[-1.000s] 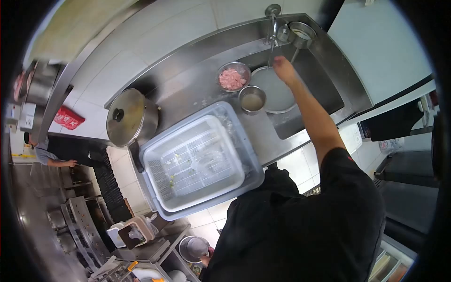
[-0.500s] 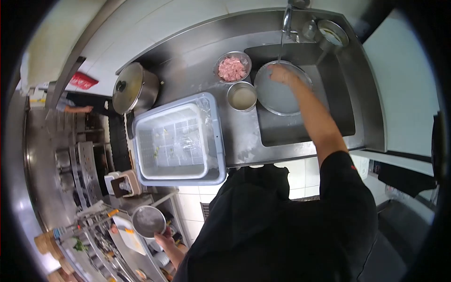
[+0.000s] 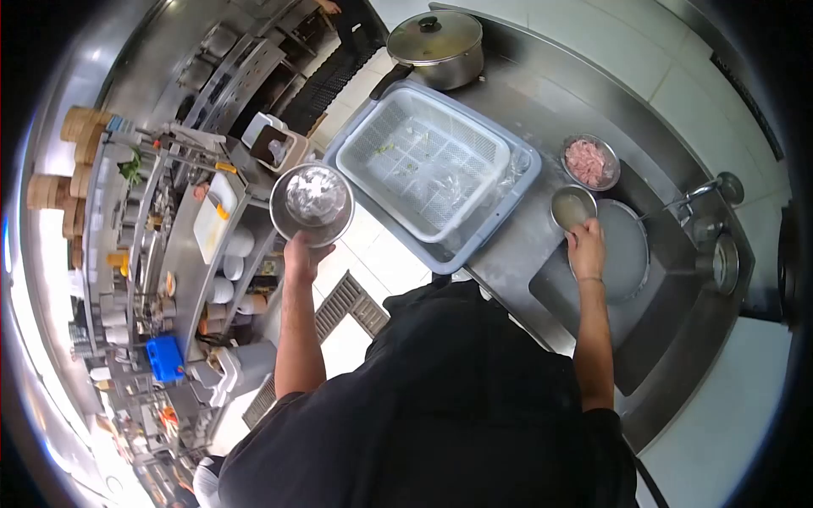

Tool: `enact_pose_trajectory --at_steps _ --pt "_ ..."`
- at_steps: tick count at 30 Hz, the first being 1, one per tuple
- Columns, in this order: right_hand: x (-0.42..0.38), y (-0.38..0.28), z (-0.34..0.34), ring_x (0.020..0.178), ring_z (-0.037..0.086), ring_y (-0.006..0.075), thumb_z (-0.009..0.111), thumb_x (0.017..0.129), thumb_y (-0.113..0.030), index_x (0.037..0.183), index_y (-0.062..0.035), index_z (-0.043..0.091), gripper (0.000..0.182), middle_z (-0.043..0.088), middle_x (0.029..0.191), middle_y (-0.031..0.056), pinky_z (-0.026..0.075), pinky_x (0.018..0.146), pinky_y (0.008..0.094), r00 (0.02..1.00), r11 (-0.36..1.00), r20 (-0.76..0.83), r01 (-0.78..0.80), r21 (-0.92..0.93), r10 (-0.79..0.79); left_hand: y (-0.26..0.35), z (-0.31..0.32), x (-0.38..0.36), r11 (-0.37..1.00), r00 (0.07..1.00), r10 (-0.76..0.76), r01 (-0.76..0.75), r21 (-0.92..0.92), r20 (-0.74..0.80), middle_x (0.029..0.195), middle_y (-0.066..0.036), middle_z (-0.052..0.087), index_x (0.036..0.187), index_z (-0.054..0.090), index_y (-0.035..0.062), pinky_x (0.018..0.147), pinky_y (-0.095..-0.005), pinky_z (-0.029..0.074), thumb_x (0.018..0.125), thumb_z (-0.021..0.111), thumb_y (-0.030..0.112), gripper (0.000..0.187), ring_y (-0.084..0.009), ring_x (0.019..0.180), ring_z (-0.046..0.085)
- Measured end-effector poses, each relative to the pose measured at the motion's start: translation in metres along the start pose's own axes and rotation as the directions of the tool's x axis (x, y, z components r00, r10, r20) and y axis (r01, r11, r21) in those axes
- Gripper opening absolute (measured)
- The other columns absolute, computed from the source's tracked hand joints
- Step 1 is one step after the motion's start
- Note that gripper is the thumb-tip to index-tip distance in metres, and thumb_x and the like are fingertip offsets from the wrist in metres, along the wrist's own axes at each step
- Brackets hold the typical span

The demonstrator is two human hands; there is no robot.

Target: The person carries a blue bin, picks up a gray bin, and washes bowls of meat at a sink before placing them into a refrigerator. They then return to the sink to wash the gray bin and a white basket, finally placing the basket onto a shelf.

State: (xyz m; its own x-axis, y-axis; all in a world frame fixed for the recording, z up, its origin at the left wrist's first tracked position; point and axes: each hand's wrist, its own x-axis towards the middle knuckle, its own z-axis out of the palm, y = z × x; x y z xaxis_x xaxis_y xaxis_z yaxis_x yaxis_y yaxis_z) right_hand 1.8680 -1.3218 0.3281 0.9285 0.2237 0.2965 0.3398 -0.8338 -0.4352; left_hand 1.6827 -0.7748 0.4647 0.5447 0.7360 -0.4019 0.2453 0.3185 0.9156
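Observation:
Out to the left, my left hand [image 3: 302,256] grips the near rim of a shiny metal bowl [image 3: 312,203] and holds it above the floor. No food shows inside that bowl. My right hand [image 3: 586,251] is closed on the near rim of a small metal container [image 3: 572,208] of cloudy liquid, on the counter beside the sink. Just behind it sits a metal bowl of raw pink meat pieces [image 3: 590,162]. To the right of this hand, a wide round basin [image 3: 625,254] of cloudy water stands in the sink [image 3: 555,292].
A white perforated basket [image 3: 423,182] sits inside a grey-blue tub [image 3: 487,233] on the counter. Behind it stands a lidded pot [image 3: 436,55]. The tap [image 3: 694,195] rises at the sink's right. A cutting board [image 3: 213,220] lies on the left-hand shelving. Another person's arm [image 3: 329,7] shows at the top.
My view has turned left. My right hand has left the basin in the sink and taken hold of the small container. Water no longer visibly runs from the tap. My left hand keeps its bowl.

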Motion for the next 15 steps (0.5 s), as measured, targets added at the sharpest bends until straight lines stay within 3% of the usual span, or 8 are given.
enact_pose_trajectory --at_steps 2,4,6,9,11,13,14,15 --pt "-0.014 0.017 -0.010 0.090 0.061 0.0365 0.074 0.081 -0.010 0.091 -0.0036 0.067 0.014 0.059 0.100 0.0148 0.050 0.081 0.0445 0.995 0.998 -0.080 0.068 0.013 -0.067 0.004 0.009 -0.016 0.998 0.997 0.019 -0.023 0.056 0.075 0.121 -0.022 0.059 0.128 0.047 -0.0124 0.080 -0.0512 0.062 0.098 0.050 0.024 0.047 -0.0361 0.100 0.066" --pt "-0.030 0.033 -0.008 0.090 0.061 0.0366 0.073 0.082 -0.010 0.091 -0.0032 0.066 0.013 0.060 0.098 0.0147 0.050 0.081 0.0446 0.992 0.993 -0.124 -0.009 0.118 0.024 0.000 0.004 -0.007 0.989 0.979 0.024 -0.053 0.137 0.204 0.116 -0.022 0.062 0.126 0.050 -0.0133 0.075 -0.0467 0.064 0.098 0.051 0.024 0.047 -0.0341 0.093 0.069" --pt "-0.063 0.066 -0.017 0.090 0.061 0.0361 0.072 0.083 -0.009 0.091 -0.0035 0.066 0.012 0.061 0.095 0.0149 0.050 0.081 0.0443 0.973 0.971 -0.119 -0.178 0.157 0.198 0.029 0.053 -0.053 0.956 0.989 0.011 -0.053 0.288 0.147 0.113 -0.022 0.065 0.121 0.056 -0.0136 0.068 -0.0392 0.064 0.096 0.049 0.024 0.045 -0.0310 0.091 0.070" --pt "-0.080 0.095 -0.018 0.092 0.064 0.0346 0.072 0.083 -0.012 0.092 -0.0064 0.068 0.011 0.065 0.091 0.0157 0.051 0.082 0.0425 0.882 0.877 0.003 -0.470 0.098 0.472 0.034 0.102 -0.062 0.902 0.921 -0.137 -0.037 0.430 0.365 0.098 -0.025 0.068 0.113 0.059 -0.0152 0.051 -0.0349 0.061 0.092 0.047 0.024 0.045 -0.0288 0.066 0.069" --pt "-0.090 0.151 0.029 0.088 0.066 0.0350 0.072 0.082 -0.015 0.093 -0.0094 0.071 0.012 0.068 0.096 0.0159 0.053 0.079 0.0418 0.791 0.791 0.051 -0.612 0.026 0.610 0.027 0.154 -0.074 0.855 0.802 -0.172 -0.166 0.491 0.572 0.100 -0.024 0.068 0.115 0.059 -0.0151 0.058 -0.0348 0.062 0.095 0.047 0.024 0.045 -0.0281 0.067 0.069" --pt "-0.103 0.199 0.065 0.085 0.068 0.0351 0.070 0.083 -0.016 0.094 -0.0091 0.071 0.013 0.070 0.098 0.0163 0.055 0.078 0.0413 0.693 0.691 0.029 -0.720 0.068 0.720 -0.005 0.222 -0.095 0.829 0.710 -0.300 -0.137 0.542 0.637 0.107 -0.022 0.068 0.120 0.058 -0.0142 0.067 -0.0352 0.062 0.098 0.047 0.024 0.045 -0.0274 0.073 0.070" --pt "-0.107 0.210 0.073 0.083 0.068 0.0351 0.069 0.084 -0.017 0.095 -0.0089 0.072 0.013 0.070 0.099 0.0165 0.055 0.078 0.0411 0.641 0.637 0.029 -0.765 0.093 0.767 -0.014 0.253 -0.111 0.716 0.602 -0.411 -0.252 0.652 0.684 0.116 -0.019 0.066 0.122 0.059 -0.0107 0.074 -0.0354 0.061 0.100 0.047 0.022 0.041 -0.0272 0.081 0.070" --pt "-0.104 0.215 0.075 0.081 0.068 0.0333 0.068 0.086 -0.017 0.095 -0.0083 0.071 0.013 0.071 0.097 0.0151 0.055 0.077 0.0399 0.631 0.626 -0.014 -0.767 0.144 0.776 -0.029 0.288 -0.136 0.741 0.548 -0.524 -0.082 0.666 0.652 0.122 -0.020 0.063 0.125 0.057 -0.0107 0.074 -0.0365 0.061 0.099 0.049 0.020 0.041 -0.0298 0.087 0.070"
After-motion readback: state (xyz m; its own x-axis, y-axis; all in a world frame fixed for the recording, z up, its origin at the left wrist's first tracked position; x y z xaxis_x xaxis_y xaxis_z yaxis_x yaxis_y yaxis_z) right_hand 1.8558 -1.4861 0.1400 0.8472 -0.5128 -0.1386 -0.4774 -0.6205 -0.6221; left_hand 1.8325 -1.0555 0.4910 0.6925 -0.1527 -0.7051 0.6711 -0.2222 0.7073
